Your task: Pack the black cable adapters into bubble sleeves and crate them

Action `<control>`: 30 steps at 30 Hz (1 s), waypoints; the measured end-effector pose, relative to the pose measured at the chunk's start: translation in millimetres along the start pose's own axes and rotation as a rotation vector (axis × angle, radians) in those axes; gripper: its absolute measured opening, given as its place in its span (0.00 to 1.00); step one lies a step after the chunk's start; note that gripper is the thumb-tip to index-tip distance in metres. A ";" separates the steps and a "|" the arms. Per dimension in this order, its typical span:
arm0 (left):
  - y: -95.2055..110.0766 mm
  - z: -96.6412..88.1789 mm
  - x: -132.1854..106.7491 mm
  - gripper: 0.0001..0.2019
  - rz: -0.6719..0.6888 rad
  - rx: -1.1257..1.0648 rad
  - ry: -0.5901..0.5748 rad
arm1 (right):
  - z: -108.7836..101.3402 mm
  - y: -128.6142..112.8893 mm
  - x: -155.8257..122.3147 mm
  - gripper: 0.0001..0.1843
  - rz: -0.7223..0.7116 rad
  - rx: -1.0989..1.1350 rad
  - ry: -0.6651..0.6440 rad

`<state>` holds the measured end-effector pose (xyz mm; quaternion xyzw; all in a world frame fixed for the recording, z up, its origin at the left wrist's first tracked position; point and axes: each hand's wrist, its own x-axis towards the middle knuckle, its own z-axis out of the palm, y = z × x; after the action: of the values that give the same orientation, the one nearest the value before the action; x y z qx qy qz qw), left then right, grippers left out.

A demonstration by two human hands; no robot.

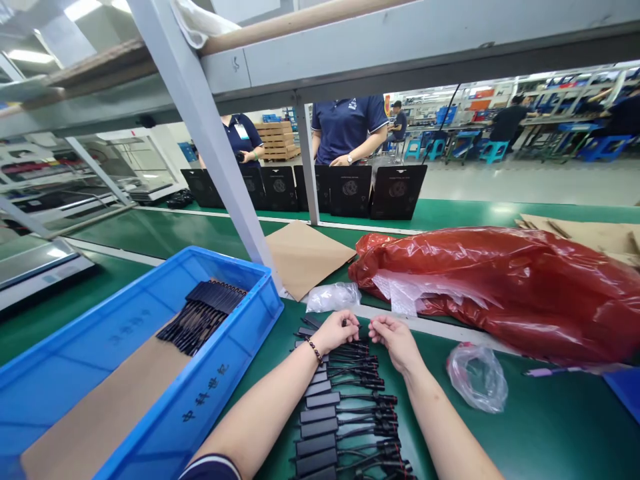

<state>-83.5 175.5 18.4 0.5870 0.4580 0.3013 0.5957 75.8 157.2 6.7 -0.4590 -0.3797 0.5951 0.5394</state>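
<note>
Green matting covers a factory bench, and a row of black adapter cables (pixel 345 400) runs on it from 6 toward 12 o'clock. Both hands meet at the 12 o'clock end of the row. The left hand (pixel 336 331) and the right hand (pixel 395 337) have the fingers curled, and each seems to pinch one end of the top cable (pixel 363 328). Its long axis lies from 9 to 3 o'clock between them. A blue crate (pixel 225 380) stands at 9 o'clock and a red plastic bag (pixel 500 280) at 2 o'clock.

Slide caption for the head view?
Left hand and right hand close together over a row of black cable adapters beside a blue bin.
</note>
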 end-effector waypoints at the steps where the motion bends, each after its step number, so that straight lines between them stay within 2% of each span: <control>1: 0.2 0.1 -0.2 0.05 -0.006 0.000 0.001 | -1.5 2.5 -1.0 0.18 0.005 0.020 -0.003; 8: 1.4 1.0 -0.3 0.05 -0.022 0.010 0.011 | -3.9 8.5 -1.6 0.16 0.003 0.064 -0.034; 14: 2.9 1.4 -0.7 0.06 -0.032 0.021 0.016 | 4.0 15.3 -0.6 0.20 -0.025 -0.109 -0.070; 19: 3.3 2.0 -1.7 0.07 -0.033 0.043 0.006 | 7.1 19.9 -1.6 0.19 -0.054 -0.164 -0.067; 25: 1.3 1.2 -1.5 0.11 -0.017 0.082 0.011 | 8.4 22.0 -2.9 0.16 -0.175 -0.351 -0.088; 30: 1.6 -1.1 -1.2 0.10 -0.015 0.054 -0.038 | 13.0 19.8 -2.6 0.15 -0.164 -0.326 -0.072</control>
<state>-84.6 175.1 20.3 0.6049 0.4593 0.2731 0.5904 57.6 152.6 -7.9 -0.4864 -0.5262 0.4958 0.4907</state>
